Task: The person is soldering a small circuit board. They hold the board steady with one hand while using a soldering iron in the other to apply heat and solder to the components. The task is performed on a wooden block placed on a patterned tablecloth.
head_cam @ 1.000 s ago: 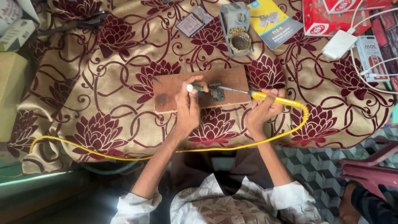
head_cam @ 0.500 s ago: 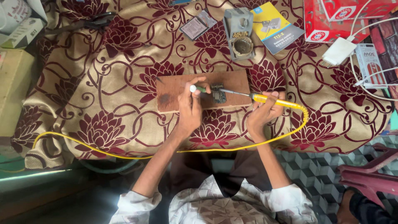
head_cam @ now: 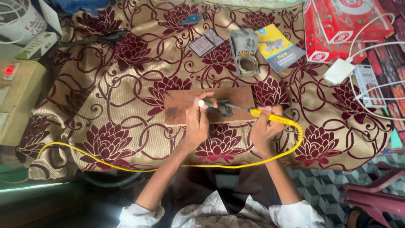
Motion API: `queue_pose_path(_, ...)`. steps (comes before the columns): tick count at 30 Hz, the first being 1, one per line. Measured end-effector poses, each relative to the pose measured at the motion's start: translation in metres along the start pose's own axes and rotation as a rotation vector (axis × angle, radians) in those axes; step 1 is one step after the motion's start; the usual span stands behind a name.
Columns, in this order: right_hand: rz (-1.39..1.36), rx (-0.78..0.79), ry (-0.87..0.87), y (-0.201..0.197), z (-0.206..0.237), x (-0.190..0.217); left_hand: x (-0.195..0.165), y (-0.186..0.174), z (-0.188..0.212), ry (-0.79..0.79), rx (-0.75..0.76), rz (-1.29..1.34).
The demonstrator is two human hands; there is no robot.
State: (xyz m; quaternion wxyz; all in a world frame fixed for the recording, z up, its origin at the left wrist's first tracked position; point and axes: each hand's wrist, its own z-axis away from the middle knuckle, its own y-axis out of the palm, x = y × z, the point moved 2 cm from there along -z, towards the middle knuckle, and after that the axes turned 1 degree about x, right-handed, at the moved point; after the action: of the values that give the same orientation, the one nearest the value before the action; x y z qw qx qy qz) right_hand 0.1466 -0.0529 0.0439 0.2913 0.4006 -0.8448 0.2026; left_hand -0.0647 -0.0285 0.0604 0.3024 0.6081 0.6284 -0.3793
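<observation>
Floral maroon cloth (head_cam: 105, 105) under wooden board (head_cam: 181, 105); small circuit board (head_cam: 225, 111) lies on it. Our right hand (head_cam: 263, 128) clamps yellow soldering iron (head_cam: 272, 118), tip at circuit board; left hand (head_cam: 197, 122) pinches white-tipped tool (head_cam: 204, 103). We judge soldering mid-way

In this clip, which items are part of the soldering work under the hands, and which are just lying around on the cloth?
In use: left hand with small green tool; right hand with yellow soldering iron; small circuit board; wooden board.

Lying about: grey stand; yellow-blue booklet; red box; white charger.
</observation>
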Motion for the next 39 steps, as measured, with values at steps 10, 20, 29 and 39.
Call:
queue_pose_path(10,0.084,0.324,0.017,0.029,-0.060,0.052,-0.005,-0.003,0.001,-0.005,-0.005,-0.014)
queue_pose_path(20,0.057,0.629,0.106,0.037,-0.092,0.068,-0.011,-0.003,0.005,0.076,-0.031,0.000)
queue_pose_path(29,0.103,0.587,0.143,0.027,-0.091,0.056,-0.016,-0.001,0.001,-0.025,-0.123,-0.002)
queue_pose_path(39,0.153,0.593,0.161,0.004,-0.077,0.063,-0.039,0.003,-0.011,-0.138,-0.176,0.374)
